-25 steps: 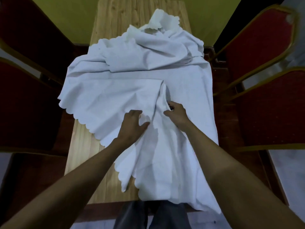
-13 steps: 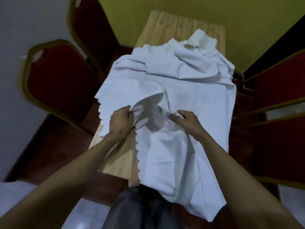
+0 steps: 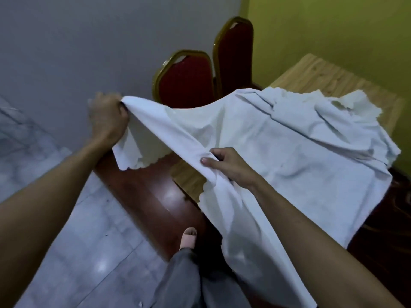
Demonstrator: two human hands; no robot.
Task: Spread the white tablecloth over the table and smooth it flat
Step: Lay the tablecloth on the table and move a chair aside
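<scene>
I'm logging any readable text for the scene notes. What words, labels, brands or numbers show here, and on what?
None can be read.
White tablecloth: plain, no print or tag showing.
Red chairs: a pale patch near each top, too blurred to tell if it is a label.
Wooden table, walls and floor: no writing.

Two red chairs with gold frames stand side by side at the far left, backs upright against a grey wall. A green wall rises at the far right. Pale marble floor fills the near left.
</scene>
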